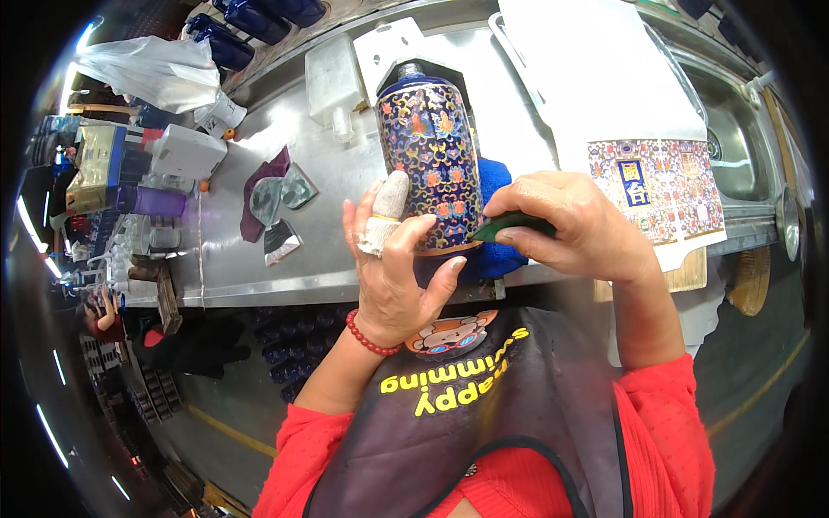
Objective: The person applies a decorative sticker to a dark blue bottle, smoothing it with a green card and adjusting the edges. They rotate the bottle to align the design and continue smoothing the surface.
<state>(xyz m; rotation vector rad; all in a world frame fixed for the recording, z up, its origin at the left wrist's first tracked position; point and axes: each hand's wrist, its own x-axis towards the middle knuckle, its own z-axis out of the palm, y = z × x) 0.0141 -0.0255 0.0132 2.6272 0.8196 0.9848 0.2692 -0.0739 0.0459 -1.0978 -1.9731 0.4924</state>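
Note:
A dark blue bottle covered in a colourful floral pattern lies on its side, its neck pointing away from me. My left hand rests against the bottle's left side near the base, fingers spread; one finger wears a whitish cloth cover. From the right, my right hand pinches a dark green flat scraper, whose tip meets the pattern near the base. A blue cloth lies beside the bottle, partly hidden. Right of it is a printed floral sheet with a matching pattern.
On the metal worktop lie dark scraps and a clear plastic container. A sink is at the far right. A white box and a plastic bag stand left. More blue bottles are at the back.

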